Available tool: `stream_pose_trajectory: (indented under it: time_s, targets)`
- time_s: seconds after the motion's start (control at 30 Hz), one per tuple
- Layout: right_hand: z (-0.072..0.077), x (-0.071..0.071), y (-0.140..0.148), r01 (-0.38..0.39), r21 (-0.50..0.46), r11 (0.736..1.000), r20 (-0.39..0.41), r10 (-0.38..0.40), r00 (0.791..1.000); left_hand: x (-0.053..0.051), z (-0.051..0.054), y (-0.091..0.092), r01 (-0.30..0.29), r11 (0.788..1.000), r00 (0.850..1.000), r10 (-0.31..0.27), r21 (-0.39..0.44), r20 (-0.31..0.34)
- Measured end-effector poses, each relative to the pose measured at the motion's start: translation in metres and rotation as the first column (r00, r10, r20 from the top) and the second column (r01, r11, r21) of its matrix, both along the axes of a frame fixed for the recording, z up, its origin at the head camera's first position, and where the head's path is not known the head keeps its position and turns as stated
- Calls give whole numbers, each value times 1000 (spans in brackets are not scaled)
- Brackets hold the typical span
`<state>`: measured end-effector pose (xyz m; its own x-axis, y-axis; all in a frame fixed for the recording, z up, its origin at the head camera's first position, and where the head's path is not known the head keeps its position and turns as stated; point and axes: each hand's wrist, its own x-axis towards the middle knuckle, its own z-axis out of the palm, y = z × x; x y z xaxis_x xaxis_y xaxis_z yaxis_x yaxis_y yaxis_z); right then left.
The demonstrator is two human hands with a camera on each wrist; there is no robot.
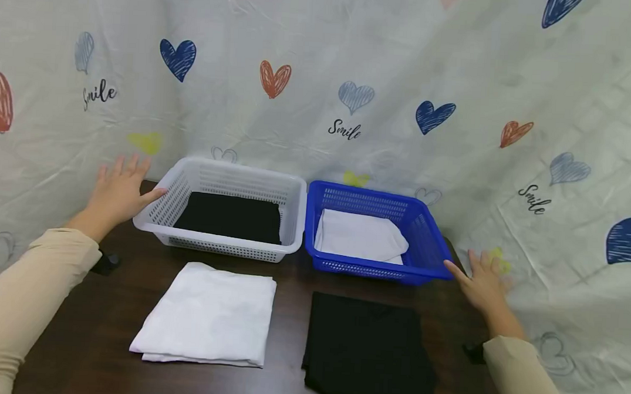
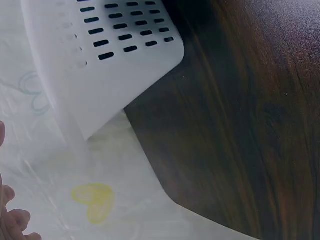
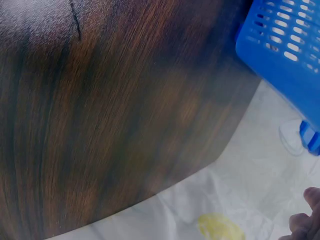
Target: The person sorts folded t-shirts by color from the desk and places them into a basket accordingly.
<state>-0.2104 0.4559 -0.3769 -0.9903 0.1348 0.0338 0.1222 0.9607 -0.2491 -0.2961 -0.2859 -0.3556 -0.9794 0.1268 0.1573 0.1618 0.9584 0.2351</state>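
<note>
My left hand (image 1: 119,191) is spread beside the left end of a white plastic basket (image 1: 229,246), its thumb near the rim; contact cannot be made out. Inside that basket lies a folded black cloth (image 1: 230,217). At the right end of a blue basket (image 1: 375,271), my right hand (image 1: 485,286) has its fingers extended, the thumb close to the corner. A folded white cloth (image 1: 361,235) lies in the blue basket. Nearer to me on the table are another folded white cloth (image 1: 212,316) and another folded black cloth (image 1: 369,352). Neither hand holds anything.
Both baskets stand side by side at the back of the dark wooden table (image 1: 288,337). Behind them hangs a pale curtain (image 1: 312,38) printed with hearts and the word Smile. In the left wrist view, the table's edge runs just past the white basket (image 2: 115,85).
</note>
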Motion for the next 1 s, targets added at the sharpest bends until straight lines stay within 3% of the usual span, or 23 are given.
stream_pose_trajectory:
  time_s: [0.17,0.4,0.77,1.0]
  targets:
    - [-1,-10,-9,-30,4,1000,-14,30,999,5,2,-4,-17,1000,999,16,-18,-48]
    - [-3,-10,-20,-45,15,999,24,44,999,15,2,-3,-15,1000,1000,14,12,27]
    - [1,-1,-38,-57,-2,998,-6,57,998,16,-2,19,9,1000,1000,-8,30,-7]
    - [-1,5,-37,-73,16,997,10,73,997,19,-5,37,70,997,997,-69,-36,47]
